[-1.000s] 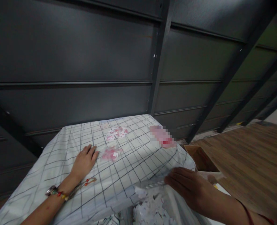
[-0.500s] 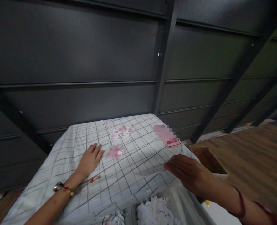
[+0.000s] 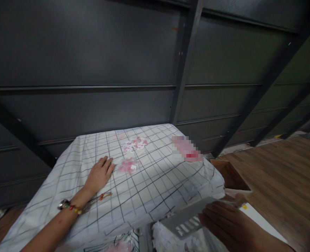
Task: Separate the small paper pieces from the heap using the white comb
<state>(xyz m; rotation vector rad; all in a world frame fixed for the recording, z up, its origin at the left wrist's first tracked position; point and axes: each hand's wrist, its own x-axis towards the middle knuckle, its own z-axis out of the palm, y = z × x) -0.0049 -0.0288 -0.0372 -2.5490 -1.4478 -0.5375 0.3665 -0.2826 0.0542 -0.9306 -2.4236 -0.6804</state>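
Observation:
My left hand point(image 3: 99, 174) lies flat on the checked white cloth point(image 3: 155, 182), fingers stretched out and holding nothing. Just right of its fingertips is a small clear packet with pink contents point(image 3: 128, 166). Farther back lies a cluster of small white and pink pieces point(image 3: 135, 144). At the lower right, my right hand point(image 3: 223, 222) is blurred, its fingers pressed together at the right end of a grey slotted panel point(image 3: 182, 215). This tilted panel partly covers a container of white scraps point(image 3: 162, 236). Something clear and smeared shows beyond the right hand.
A blurred-out pink flat object point(image 3: 186, 150) rests at the cloth's right side. Beside the table is an open cardboard box point(image 3: 231, 175), near a white surface point(image 3: 265, 220). Dark metal panels point(image 3: 91, 52) stand behind the table. Pink packets point(image 3: 120, 245) sit at the bottom edge.
My right hand has moved down and to the right. The flat thing at its fingers, seen nearly edge-on before, now shows as a grey slotted face over the scraps. The left hand stays put.

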